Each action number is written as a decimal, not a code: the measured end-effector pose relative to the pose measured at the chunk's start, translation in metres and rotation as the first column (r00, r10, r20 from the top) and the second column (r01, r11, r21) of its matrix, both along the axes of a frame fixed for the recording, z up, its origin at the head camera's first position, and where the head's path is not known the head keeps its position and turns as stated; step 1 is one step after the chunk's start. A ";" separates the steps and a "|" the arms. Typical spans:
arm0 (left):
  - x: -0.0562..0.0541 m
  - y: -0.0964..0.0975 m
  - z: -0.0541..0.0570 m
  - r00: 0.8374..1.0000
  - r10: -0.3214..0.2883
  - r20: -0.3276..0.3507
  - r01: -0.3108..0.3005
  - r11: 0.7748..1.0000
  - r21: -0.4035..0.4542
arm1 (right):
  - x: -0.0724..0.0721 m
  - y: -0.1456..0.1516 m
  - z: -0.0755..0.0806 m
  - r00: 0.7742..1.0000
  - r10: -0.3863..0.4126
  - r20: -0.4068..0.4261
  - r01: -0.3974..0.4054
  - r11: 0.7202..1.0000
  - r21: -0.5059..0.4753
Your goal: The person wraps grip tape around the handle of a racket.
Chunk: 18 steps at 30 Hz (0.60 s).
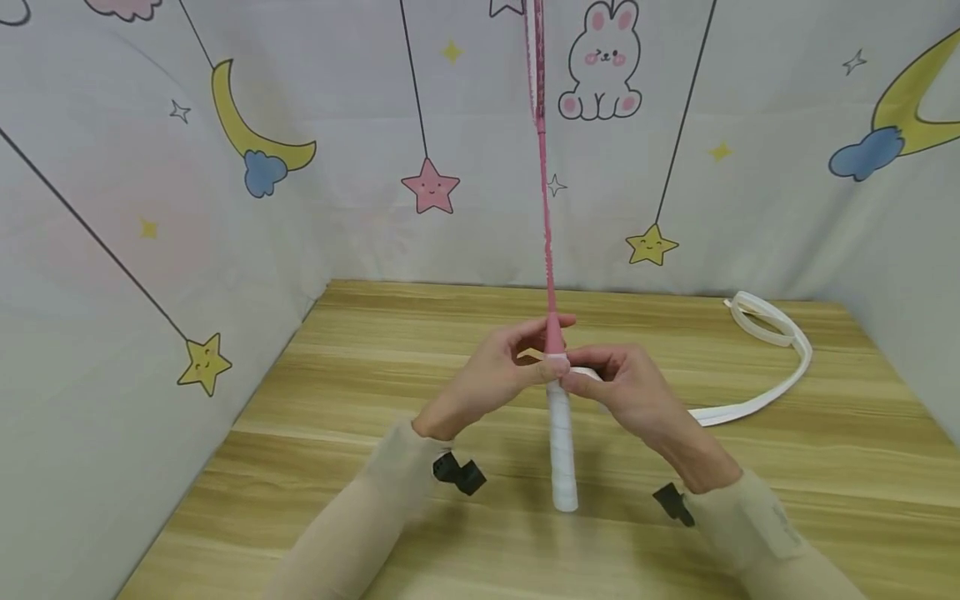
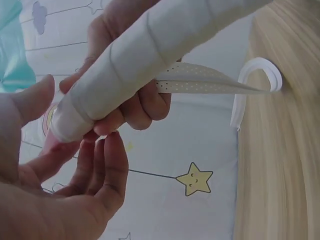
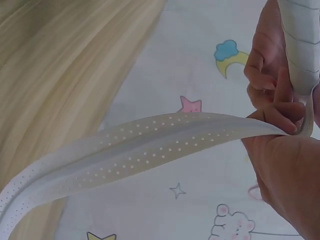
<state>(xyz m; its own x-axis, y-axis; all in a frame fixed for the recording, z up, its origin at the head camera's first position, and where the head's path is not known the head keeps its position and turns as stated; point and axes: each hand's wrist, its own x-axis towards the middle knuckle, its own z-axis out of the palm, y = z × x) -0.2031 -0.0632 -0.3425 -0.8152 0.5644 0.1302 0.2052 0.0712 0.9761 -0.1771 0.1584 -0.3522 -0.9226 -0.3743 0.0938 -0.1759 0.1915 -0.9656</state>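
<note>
A pink badminton racket stands upright in the head view, its handle wound in white tape and its head cut off by the top edge. My left hand holds it where the pink cone meets the handle, thumb in front. Close by on the right, my right hand pinches the white grip tape at the handle's upper end. Perforations show along this tape, which runs from the fingers in a long loose strip. In the left wrist view the wound handle partly hides the right hand's fingers.
The tape's loose tail curls on the wooden table at the right. Behind the table hangs a white cloth printed with stars, moons and a rabbit. Dark wrist cameras sit on both sleeves.
</note>
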 end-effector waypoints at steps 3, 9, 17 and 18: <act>0.001 0.004 -0.001 0.991 0.092 -0.099 -0.096 0.995 -0.038 | 0.000 -0.003 0.000 0.998 -0.057 0.002 0.057 0.998 0.031; 0.001 0.006 -0.002 0.974 0.174 -0.142 -0.183 0.982 -0.051 | 0.001 -0.005 0.000 0.995 -0.098 -0.018 0.099 0.992 0.080; 0.000 0.003 -0.001 0.986 0.155 -0.065 -0.157 0.987 -0.036 | 0.003 -0.001 0.004 0.994 -0.085 -0.066 0.093 0.988 0.126; 0.000 0.003 -0.002 0.987 0.149 -0.053 -0.151 0.988 -0.030 | 0.003 0.000 0.005 0.994 -0.089 -0.068 0.098 0.987 0.128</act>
<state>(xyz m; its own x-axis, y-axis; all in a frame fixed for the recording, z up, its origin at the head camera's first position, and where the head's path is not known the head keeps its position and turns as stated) -0.2034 -0.0600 -0.3441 -0.8837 0.4412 0.1564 0.2390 0.1378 0.9612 -0.1738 0.1582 -0.3477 -0.9480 -0.2995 0.1079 -0.2100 0.3337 -0.9190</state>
